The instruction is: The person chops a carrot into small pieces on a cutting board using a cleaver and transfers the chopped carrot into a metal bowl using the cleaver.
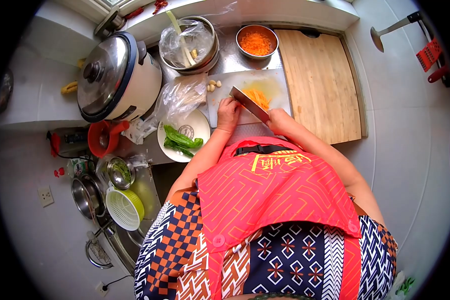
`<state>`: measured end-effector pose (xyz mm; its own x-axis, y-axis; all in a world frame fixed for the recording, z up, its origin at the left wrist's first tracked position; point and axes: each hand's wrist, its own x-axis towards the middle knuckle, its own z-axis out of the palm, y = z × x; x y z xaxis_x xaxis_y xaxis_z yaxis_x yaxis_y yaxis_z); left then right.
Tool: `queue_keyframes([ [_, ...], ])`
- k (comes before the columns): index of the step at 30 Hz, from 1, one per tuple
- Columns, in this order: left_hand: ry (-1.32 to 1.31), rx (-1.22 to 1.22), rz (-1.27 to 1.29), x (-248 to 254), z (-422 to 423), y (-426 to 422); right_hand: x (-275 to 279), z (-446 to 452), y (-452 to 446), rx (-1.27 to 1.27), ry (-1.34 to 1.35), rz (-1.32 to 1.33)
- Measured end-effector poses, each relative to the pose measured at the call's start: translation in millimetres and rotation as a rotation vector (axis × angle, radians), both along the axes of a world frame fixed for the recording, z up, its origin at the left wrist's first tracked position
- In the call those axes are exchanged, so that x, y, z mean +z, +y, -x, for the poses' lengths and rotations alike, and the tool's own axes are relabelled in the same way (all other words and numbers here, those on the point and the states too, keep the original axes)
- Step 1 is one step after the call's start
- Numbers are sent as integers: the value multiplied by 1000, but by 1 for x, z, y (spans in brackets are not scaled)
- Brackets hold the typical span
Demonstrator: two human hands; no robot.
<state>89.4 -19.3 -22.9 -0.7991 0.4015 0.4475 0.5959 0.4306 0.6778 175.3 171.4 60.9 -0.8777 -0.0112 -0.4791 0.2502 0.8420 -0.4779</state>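
Observation:
My right hand (280,122) is closed round the handle end of a wide cleaver (250,105), whose blade slants up and left over the white cutting board (225,115). Orange shreds (257,98) lie beside the blade, on its far side. My left hand (228,114) rests on the board at the near side of the blade, fingers curled down; whatever may be under them is hidden. Several garlic cloves (212,85) sit at the board's upper left. A metal bowl of orange shreds (256,41) stands behind the board.
A wooden board (320,85) lies at the right. Left of the cutting board are a plate (201,125) with green peppers (182,139), plastic bags (177,102), stacked bowls (212,55) and a large cooker (140,85). Farther left are a red scoop (101,137) and a green-white colander (125,209).

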Motion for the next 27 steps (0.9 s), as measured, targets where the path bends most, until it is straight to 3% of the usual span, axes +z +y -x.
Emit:
queue_keyframes([
  [8, 9, 22, 76, 3, -1, 1, 8, 12, -13, 56, -64, -77],
  [15, -12, -26, 80, 6, 0, 3, 14, 9, -8, -140, -129, 119],
  [19, -110, 108, 81, 19, -5, -12, 19, 9, -3, -229, -157, 198],
  [22, 13, 321, 54, 16, -2, -13, 14, 5, -3, -256, -133, 185],
  [23, -8, 390, 103, 6, -1, -12, 13, 5, -4, -264, -119, 177],
  [27, -349, 296, -17, 0, 5, -7, 14, 2, -4, -301, -136, 222],
])
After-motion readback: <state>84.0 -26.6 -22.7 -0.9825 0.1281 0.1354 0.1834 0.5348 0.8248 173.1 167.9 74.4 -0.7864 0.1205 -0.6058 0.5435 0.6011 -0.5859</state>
